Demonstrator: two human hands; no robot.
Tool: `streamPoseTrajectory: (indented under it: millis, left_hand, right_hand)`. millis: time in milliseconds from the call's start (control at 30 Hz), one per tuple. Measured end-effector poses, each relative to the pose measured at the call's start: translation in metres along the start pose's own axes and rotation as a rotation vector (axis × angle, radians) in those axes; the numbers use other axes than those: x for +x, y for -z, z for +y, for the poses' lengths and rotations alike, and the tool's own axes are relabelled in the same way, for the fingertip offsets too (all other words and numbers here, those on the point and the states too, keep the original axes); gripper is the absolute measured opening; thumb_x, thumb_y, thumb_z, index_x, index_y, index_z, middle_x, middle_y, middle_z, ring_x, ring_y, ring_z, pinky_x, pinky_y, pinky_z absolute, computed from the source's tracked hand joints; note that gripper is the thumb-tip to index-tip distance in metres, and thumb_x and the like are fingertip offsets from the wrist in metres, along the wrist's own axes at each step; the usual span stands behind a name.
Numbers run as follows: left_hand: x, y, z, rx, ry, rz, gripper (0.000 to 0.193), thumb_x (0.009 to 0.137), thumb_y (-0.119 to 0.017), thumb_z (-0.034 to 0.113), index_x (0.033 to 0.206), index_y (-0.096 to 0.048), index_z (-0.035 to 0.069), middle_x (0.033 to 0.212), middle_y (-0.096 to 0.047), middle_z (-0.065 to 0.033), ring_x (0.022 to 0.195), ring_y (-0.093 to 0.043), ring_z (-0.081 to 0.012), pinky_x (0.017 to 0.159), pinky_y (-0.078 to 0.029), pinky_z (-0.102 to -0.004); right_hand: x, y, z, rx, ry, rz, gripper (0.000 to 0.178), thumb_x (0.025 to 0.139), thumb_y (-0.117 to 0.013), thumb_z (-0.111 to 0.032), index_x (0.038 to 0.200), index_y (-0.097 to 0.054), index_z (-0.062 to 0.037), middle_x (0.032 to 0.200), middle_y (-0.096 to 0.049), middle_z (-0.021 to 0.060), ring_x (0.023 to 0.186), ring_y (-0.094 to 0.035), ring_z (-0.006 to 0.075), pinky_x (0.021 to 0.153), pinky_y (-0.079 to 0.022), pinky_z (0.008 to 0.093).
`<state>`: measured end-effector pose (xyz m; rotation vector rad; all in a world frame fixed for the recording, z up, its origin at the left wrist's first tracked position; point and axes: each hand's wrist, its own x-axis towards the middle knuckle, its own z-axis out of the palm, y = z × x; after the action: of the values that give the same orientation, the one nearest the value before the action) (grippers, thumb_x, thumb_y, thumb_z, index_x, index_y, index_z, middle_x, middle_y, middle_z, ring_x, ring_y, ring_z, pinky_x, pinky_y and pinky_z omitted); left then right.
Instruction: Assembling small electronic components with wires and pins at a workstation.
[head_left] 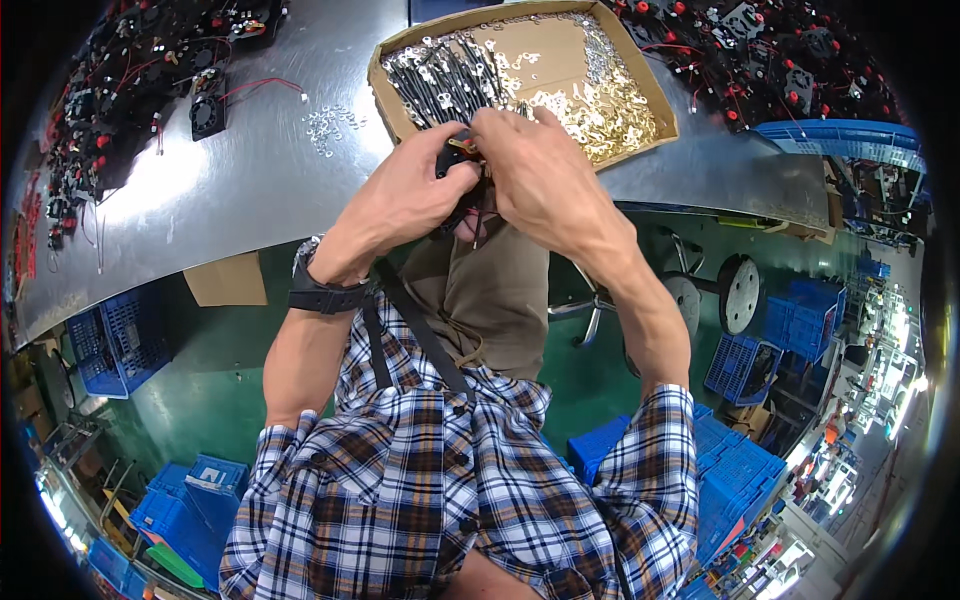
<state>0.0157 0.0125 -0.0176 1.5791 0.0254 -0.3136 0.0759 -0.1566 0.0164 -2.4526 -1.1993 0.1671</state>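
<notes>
Over the near edge of the table, my two hands meet in front of a cardboard tray [528, 18]. My left hand [400, 195] is closed round a small black part [447, 160] that has a yellowish, brass-like piece and a bit of red on it. Curled in from the other side, my right hand [545, 180] grips the same part at its upper right. My fingers cover much of it, so its exact kind does not show. Thin dark strands hang below my hands. In the tray lie black strips with metal ring ends [445, 85] and loose brass-coloured terminals [625, 110].
Small silvery rings [330, 127] lie on the metal table [250, 185] left of the tray. Black fan-like units with red wires [130, 75] pile up at the far left, more [770, 60] at the far right. Blue crates [120, 345] and a wheeled stool [740, 295] stand below.
</notes>
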Motion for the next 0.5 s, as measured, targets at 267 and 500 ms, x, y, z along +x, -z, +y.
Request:
streamPoseTrajectory:
  millis: [267,500]
  left_hand:
    - [-0.003,-0.001,0.003,-0.088,-0.01,-0.022,0.037,0.095,-0.048,0.007,0.129,-0.053,-0.007,0.082,-0.069,-0.0098,0.062,-0.069,-0.0161,0.06,-0.056,-0.0294]
    - [-0.003,-0.002,0.005,-0.084,0.006,0.039,0.036,0.096,-0.049,0.01,0.126,-0.052,-0.011,0.087,-0.07,-0.015,0.064,-0.071,-0.0184,0.059,-0.056,-0.0281]
  right_hand:
    - [0.007,0.013,0.012,-0.09,0.212,-0.079,0.036,0.082,-0.054,0.006,0.117,-0.057,-0.0046,0.102,-0.066,0.0142,0.101,-0.064,0.0357,0.11,-0.039,0.053]
    - [0.021,0.011,0.021,0.059,0.206,-0.155,0.018,0.09,-0.056,-0.005,0.108,-0.055,-0.002,0.088,-0.065,0.0223,0.086,-0.064,0.0438,0.076,-0.048,0.0517]
